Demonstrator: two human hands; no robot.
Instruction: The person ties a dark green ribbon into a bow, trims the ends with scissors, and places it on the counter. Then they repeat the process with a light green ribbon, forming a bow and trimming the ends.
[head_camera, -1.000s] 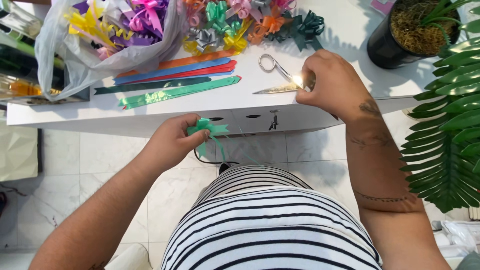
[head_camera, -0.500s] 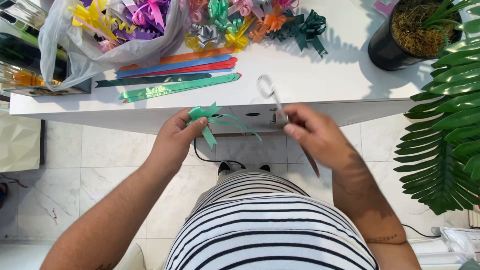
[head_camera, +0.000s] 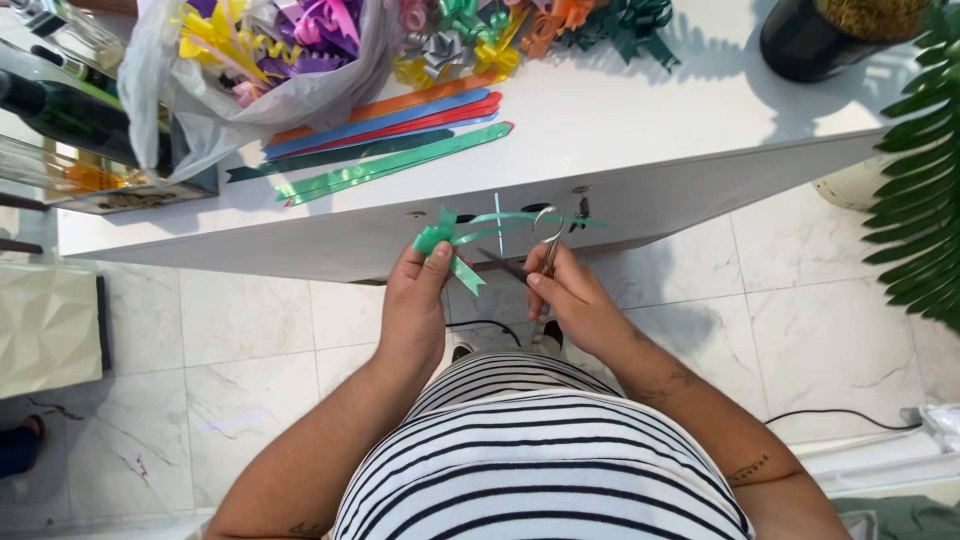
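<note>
A small green ribbon bow (head_camera: 440, 237) is pinched in my left hand (head_camera: 417, 300) just below the front edge of the white table (head_camera: 640, 130). Thin green ribbon tails (head_camera: 530, 218) trail from it to the right. My right hand (head_camera: 572, 298) grips metal scissors (head_camera: 545, 245), blades open beside the tails. Both hands hover over my striped shirt.
Loose ribbon strips (head_camera: 390, 135) in green, blue, red and orange lie on the table. A clear plastic bag (head_camera: 250, 60) of coloured bows sits at back left, several loose bows (head_camera: 520, 25) beside it. A black plant pot (head_camera: 830, 35) and palm leaves (head_camera: 920, 210) are at right.
My right hand took the scissors off the table and brought them down to the bow. My left hand raised the bow slightly and its tails have spread out to the right.
</note>
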